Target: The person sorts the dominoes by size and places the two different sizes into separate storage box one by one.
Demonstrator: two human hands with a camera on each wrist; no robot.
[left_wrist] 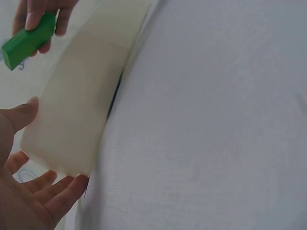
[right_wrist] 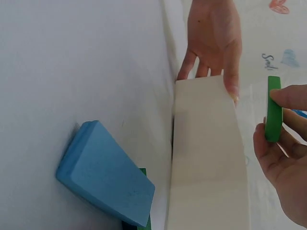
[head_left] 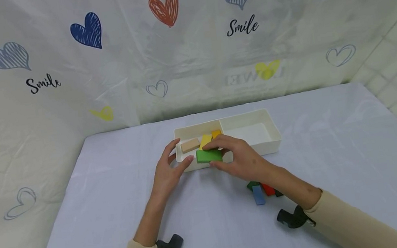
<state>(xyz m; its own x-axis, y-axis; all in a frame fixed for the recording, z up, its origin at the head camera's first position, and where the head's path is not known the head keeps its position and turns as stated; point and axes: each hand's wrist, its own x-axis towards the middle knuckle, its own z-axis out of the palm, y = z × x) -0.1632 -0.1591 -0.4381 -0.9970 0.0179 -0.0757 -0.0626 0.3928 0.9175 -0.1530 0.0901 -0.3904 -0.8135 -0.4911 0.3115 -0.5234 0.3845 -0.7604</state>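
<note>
a white two-part tray [head_left: 259, 149] sits on a cloth-covered bench [head_left: 206, 233]. the left hand [head_left: 167, 175] spans the tray's left end in a wide grip, thumb on the near wall, seemingly to steady it. the right hand [head_left: 243, 158] has a narrow grip, pinching a green block [head_left: 208, 155] at the tray's near wall, thumb underneath, probably for control. a tan block [head_left: 190, 145] and two yellow blocks [head_left: 206, 140] lie in the tray's left compartment; blue [head_left: 258, 195] and red blocks [head_left: 268, 189] lie loose on its near side.
</note>
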